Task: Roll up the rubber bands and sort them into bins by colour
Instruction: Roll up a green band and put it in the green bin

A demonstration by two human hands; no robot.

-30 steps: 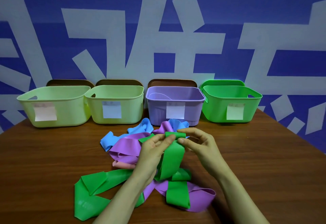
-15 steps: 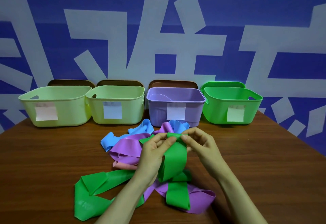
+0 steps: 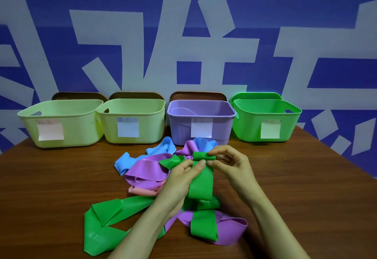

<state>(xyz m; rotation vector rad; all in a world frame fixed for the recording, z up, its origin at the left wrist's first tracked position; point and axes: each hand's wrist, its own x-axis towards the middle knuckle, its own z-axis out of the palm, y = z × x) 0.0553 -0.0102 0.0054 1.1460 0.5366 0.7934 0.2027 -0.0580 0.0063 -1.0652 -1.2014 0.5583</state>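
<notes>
Over wooden table (image 3: 306, 177), both hands pinch green band (image 3: 201, 185) between them

Two pale yellow-green bins (image 3: 81, 132), a purple bin (image 3: 179, 130) and a green bin (image 3: 248, 128) lined the brown desk (image 3: 306, 187) along its far edge. Tangled rubber bands (image 3: 146, 169) lay mid-desk.

Person, head view. Left hand (image 3: 179, 179) and right hand (image 3: 232, 167): both bare. Left forearm (image 3: 138, 232) and right forearm (image 3: 273, 224): bare to the frame's lower edge. Fingers slender; visible thumbnail short, plain.
</notes>
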